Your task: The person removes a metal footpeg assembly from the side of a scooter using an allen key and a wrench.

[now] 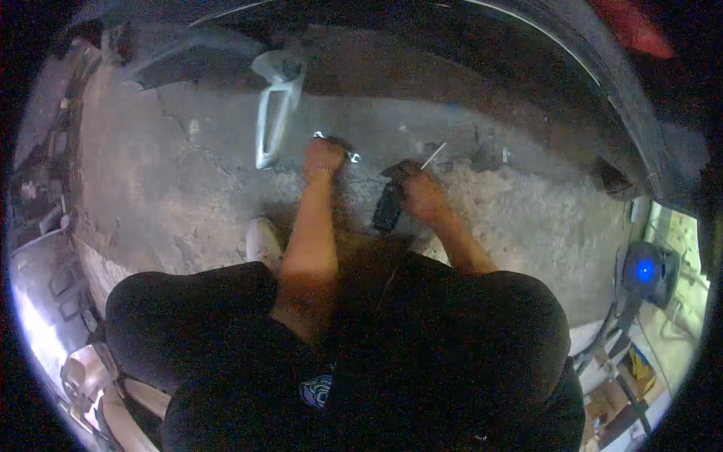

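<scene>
My left hand (pixel 324 159) reaches down to the concrete floor (pixel 173 181) and closes around a silver wrench (pixel 354 156), whose two ends stick out on either side of the fist. My right hand (pixel 419 194) rests just right of it, gripping a dark oblong part (pixel 388 205) that points back toward me. A thin pale rod (pixel 433 156) pokes up from above that hand. Both forearms come out from my black shirt and dark trousers.
A light grey metal bracket (pixel 273 113) lies on the floor beyond my left hand. A dark car body with a tyre (pixel 602 68) arches over the far side. My pale shoe (pixel 263 242) is near the left arm. A device with a blue light (pixel 645 271) sits at right.
</scene>
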The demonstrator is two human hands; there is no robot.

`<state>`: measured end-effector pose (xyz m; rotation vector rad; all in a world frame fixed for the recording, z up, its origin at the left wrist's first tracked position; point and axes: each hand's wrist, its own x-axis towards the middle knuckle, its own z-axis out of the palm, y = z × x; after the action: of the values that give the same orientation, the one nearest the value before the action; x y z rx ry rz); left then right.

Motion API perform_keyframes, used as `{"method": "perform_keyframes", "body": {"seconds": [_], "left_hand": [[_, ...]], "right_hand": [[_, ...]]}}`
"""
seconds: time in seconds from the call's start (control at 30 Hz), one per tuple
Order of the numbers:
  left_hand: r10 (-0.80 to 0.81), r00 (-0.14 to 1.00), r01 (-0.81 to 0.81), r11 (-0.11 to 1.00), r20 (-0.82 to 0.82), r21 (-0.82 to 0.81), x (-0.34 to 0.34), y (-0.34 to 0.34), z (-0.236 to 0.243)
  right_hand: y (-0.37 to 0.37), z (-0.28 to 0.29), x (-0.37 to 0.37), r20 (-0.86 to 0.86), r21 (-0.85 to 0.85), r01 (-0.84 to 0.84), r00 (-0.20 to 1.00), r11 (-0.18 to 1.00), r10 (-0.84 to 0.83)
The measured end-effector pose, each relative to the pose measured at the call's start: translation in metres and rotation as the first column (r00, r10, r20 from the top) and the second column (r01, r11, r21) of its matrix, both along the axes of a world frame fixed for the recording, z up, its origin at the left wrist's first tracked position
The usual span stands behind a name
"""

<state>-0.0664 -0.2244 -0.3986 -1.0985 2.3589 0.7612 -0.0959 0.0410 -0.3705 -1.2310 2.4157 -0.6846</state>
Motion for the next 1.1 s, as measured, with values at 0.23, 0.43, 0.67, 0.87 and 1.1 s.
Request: {"method": "perform_keyframes", "body": {"seconds": [0.23, 0.43, 0.67, 0.87, 1.1], "left_hand": [[0.024, 1.000, -0.025, 0.996, -0.017, -0.091, -0.003, 0.018, 0.025], [0.078, 0.994, -0.087, 0.985, -0.070, -0.146, 0.017, -0.006, 0.016], [-0.017, 0.991, 0.014, 1.000, -0.131, -0.027, 0.006, -0.015, 0.019], [-0.012, 0.884, 0.030, 0.999, -0.467, 0.031, -0.021, 0.023, 0.030], [0.837, 0.529, -0.001, -0.163, 0.139, 0.987, -0.035, 0.087, 0.065]], "right_hand": [[0.025, 0.015, -0.003, 0.083, 0.032, 0.085, 0.993, 0.996, -0.087], [0.031, 0.068, -0.034, -0.003, 0.106, 0.065, 0.998, 0.992, -0.065], [0.104, 0.060, -0.070, -0.175, -0.167, 0.336, 0.915, 0.927, -0.363], [0.111, 0.094, -0.079, -0.298, -0.114, 0.593, 0.745, 0.797, -0.596], [0.121, 0.084, -0.081, -0.193, -0.415, 0.630, 0.644, 0.656, -0.740]]}}
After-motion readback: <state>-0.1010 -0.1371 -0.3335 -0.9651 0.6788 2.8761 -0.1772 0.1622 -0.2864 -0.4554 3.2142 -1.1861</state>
